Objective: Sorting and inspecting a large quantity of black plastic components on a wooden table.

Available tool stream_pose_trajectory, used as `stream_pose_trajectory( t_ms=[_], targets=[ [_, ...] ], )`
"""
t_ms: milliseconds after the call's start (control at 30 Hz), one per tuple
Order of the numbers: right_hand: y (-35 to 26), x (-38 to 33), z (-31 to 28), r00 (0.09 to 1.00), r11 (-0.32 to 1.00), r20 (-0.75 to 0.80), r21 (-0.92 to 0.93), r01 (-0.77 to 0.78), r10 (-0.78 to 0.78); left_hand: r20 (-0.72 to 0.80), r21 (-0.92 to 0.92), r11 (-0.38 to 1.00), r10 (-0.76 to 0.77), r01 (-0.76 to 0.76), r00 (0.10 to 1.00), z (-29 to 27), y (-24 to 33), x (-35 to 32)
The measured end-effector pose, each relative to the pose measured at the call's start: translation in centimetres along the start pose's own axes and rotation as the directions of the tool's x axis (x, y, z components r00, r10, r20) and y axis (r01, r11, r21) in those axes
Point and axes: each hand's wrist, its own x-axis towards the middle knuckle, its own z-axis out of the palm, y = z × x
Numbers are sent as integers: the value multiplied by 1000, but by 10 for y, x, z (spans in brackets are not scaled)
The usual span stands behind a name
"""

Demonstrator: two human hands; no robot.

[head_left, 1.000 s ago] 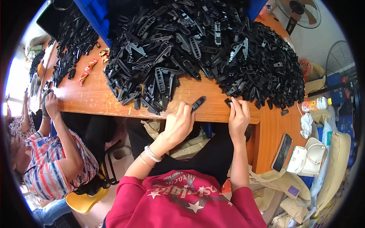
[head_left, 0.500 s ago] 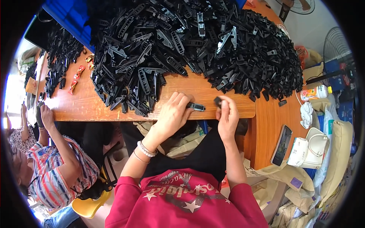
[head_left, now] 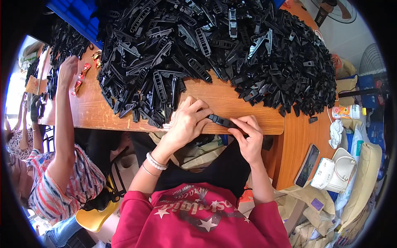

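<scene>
My left hand (head_left: 187,124) pinches one end of a black plastic part (head_left: 221,120) just above the table's front edge. At the other end of this part, the thumb and forefinger of my right hand (head_left: 249,139) are closed. The small black piece from the right hand now sits against or on the longer part; the fingertips hide where they meet. Beyond my left hand lies a heap of long slotted black plastic parts (head_left: 161,84). To the right of it a heap of smaller black pieces (head_left: 289,70) spreads across the wooden table (head_left: 244,111).
Red-wrapped sweets (head_left: 77,87) lie on the left, near a co-worker's raised arm (head_left: 65,107). A blue bin (head_left: 78,18) stands at the far left. On the right are a phone (head_left: 307,164), a white handbag (head_left: 342,170), a bottle (head_left: 347,111) and crumpled tissue (head_left: 336,133).
My right hand has brought its small black piece to the part in my left hand. The co-worker's arm has reached forward to the black parts. The view has shifted slightly.
</scene>
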Motion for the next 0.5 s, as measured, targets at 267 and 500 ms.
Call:
stream_pose_trajectory(
  t_ms=[267, 500],
  targets=[
    [-2, 12, 11, 997, 1000, 74, -23, -21, 23, 37, -39, 994, 101, -99, 994, 6, 0, 3],
    [-16, -27, 3, 980, 992, 197, 123, 8, -32, -16, 52, 975, 215, -214, 976, -15, 2, 33]
  ],
)
